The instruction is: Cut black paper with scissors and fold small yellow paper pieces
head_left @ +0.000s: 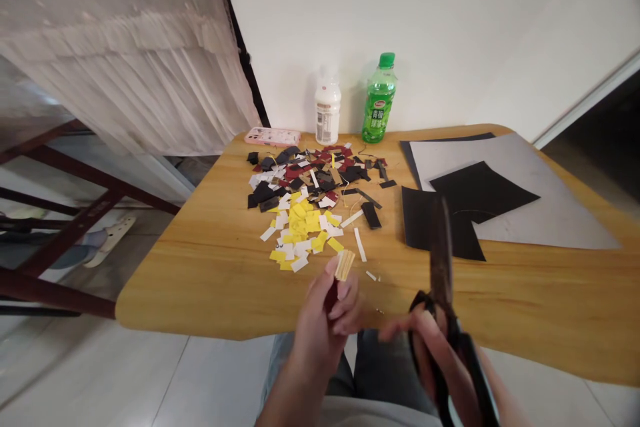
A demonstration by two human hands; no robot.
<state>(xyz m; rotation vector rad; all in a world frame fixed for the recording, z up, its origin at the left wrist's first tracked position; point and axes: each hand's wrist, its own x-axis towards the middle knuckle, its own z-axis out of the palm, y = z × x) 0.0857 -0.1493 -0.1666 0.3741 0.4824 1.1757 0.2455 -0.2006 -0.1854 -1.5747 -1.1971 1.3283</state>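
Across the wooden table (pixel 200 267), a grey sheet (pixel 560 213) is lying on the right beneath cut black card (pixel 480 193), while a heap of paper scraps (pixel 300 200) in black, red, white and yellow is spreading over the middle. A green plastic bottle (pixel 380 107) and a white bottle (pixel 327 113) are standing at the far edge, beside a pink phone (pixel 273 137). Over the near edge, the right hand (pixel 425 347) is wrapping its grip firmly through the loops of black-handled scissors (pixel 443 260), whose blades are pointing up together, just in front of the black card. The left hand (pixel 320 333) is keeping its grip nearly closed, pinching a small stack of pale yellow paper strips (pixel 345 265) above a red piece (pixel 331 297), close to the table's near edge.
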